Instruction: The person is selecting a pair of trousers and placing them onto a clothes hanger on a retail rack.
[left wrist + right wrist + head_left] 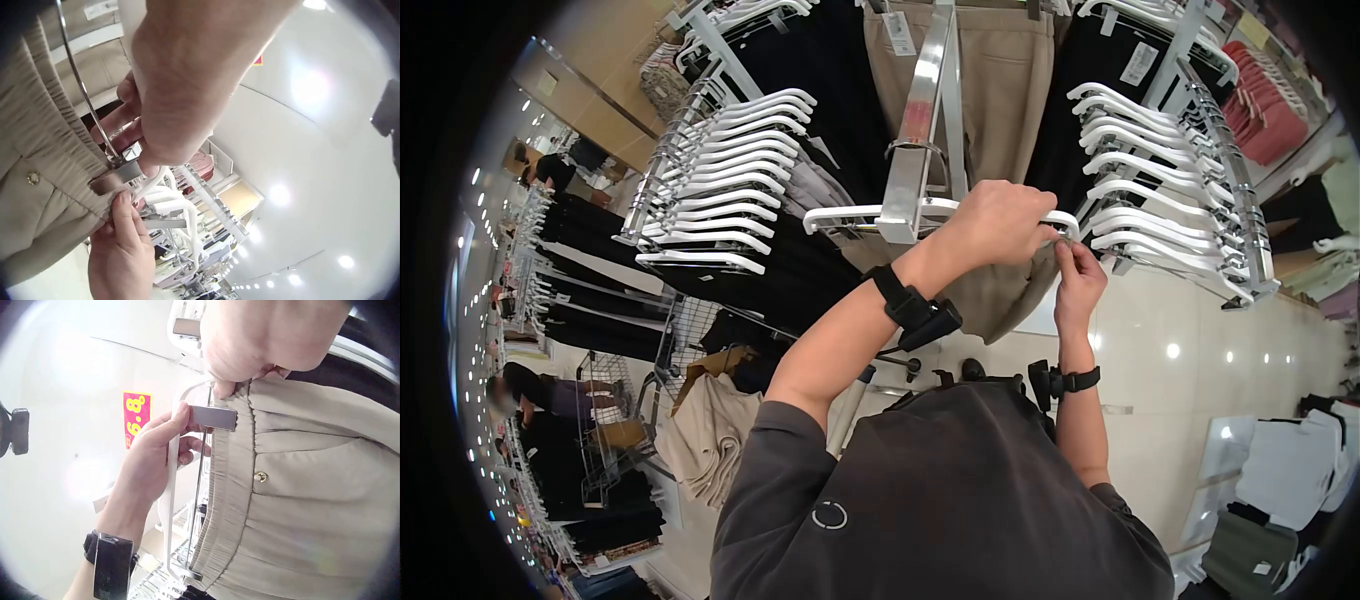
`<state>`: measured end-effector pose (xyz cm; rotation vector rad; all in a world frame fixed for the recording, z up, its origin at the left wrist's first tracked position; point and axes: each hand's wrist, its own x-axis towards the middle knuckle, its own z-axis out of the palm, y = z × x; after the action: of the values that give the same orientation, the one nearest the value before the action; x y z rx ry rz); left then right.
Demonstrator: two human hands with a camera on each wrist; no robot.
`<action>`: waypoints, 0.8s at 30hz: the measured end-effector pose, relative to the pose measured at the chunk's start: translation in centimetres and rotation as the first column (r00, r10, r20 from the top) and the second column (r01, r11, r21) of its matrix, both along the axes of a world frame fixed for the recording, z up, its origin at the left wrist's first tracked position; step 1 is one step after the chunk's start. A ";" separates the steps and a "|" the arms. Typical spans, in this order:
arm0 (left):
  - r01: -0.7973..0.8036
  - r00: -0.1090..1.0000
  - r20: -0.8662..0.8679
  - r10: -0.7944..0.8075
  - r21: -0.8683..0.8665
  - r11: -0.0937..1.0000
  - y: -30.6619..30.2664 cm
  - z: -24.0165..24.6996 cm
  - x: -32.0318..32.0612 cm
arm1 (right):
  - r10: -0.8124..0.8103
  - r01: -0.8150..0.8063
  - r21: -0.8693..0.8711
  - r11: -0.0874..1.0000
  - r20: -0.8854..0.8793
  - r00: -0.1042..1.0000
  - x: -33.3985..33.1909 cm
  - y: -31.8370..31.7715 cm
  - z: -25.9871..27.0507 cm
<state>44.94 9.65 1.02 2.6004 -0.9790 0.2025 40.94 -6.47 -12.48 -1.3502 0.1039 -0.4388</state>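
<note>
Beige trousers (312, 462) with a gathered elastic waistband hang from a white clip hanger (840, 214), just past the end of a metal rack arm (900, 205). My left hand (1005, 225) reaches across and pinches the hanger's metal clip (214, 417) between thumb and fingers. That clip sits over the waistband near its end. With thumb and fingertips, my right hand (1080, 280) grips the waistband's corner right beside the clip. In the right wrist view, a second clip (187, 574) is at the waistband's other end.
White hangers with garments line rails to the left (730, 180) and right (1170, 190). Draped beige clothing (710, 430) lies by a wire cart (690, 325) on the left. Another person (560, 390) is further left. Folded garments (1290, 470) lie at lower right.
</note>
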 end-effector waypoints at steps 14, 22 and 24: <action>0.267 0.943 0.284 -0.172 -0.343 0.901 2.6 0.2 -6.2 | 0.052 -0.053 -0.044 0.998 -0.032 0.998 0.5 -1.5 -0.4; -0.586 0.716 -0.149 0.682 -0.660 0.471 16.8 -4.9 -11.5 | 0.106 -0.101 -0.104 0.989 0.042 0.993 -0.2 -0.3 1.6; -0.593 0.681 -0.173 0.711 -0.700 0.398 20.2 -6.7 -11.1 | 0.140 -0.130 -0.098 0.987 0.097 0.985 -0.2 0.3 2.8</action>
<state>33.86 29.86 -5.66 2.0484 0.2125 0.8229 40.72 -6.21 -9.72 -1.4122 -0.0940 -0.4018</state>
